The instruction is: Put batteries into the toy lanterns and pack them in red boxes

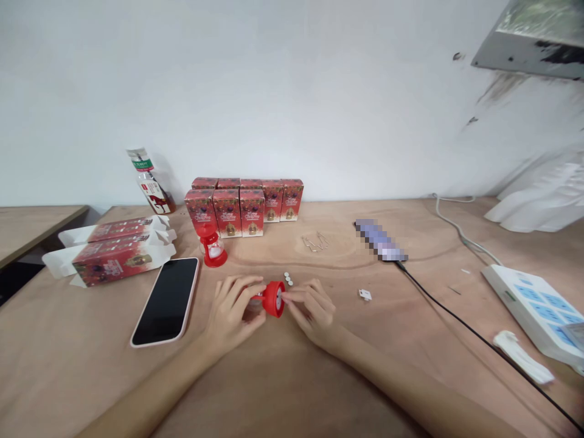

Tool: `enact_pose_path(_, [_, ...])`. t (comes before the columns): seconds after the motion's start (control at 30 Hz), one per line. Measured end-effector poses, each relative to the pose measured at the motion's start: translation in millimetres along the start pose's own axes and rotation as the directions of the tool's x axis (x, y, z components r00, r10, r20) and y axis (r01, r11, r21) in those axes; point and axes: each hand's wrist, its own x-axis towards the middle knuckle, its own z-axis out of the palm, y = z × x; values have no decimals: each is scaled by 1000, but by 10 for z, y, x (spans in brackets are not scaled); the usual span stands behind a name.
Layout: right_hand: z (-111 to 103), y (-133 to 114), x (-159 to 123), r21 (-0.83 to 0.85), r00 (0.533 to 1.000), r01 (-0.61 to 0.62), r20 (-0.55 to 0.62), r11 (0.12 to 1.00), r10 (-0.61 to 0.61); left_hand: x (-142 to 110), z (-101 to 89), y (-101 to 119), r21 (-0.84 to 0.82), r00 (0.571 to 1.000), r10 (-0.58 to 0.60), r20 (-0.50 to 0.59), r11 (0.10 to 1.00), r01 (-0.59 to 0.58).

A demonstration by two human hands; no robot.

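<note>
My left hand is wrapped round a small red lantern lying on its side, its round red base turned to the right. My right hand pinches at that base with its fingertips; what they grip, if anything, is too small to see. Three small silver button cells lie on the wooden table just behind the hands. A second red lantern stands upright further back on the left.
Several red gift boxes stand in rows at the back, two more lie flat at left. A black phone lies left of my hands. Wire hooks, a black cable, a white power strip and a bottle sit around.
</note>
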Motion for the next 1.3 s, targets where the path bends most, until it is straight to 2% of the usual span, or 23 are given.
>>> enact_pose_path(0.63, [17, -1, 15, 37, 1000, 8, -27, 999, -7, -6, 12, 10, 0, 999, 36, -25, 999, -36])
enact_pose_path(0.83, [4, 13, 12, 69, 995, -93, -25, 993, 95, 0, -16, 9, 17, 1000, 25, -6, 1000, -25])
enact_pose_path(0.97, [-6, 32, 5, 118, 996, -94, 4, 989, 95, 18, -57, 14, 11, 999, 39, 20, 999, -39])
enact_pose_path(1.3, [-36, 11, 24, 139, 995, -93, 33, 986, 89, -45, 16, -19, -20, 1000, -28, -11, 999, 28])
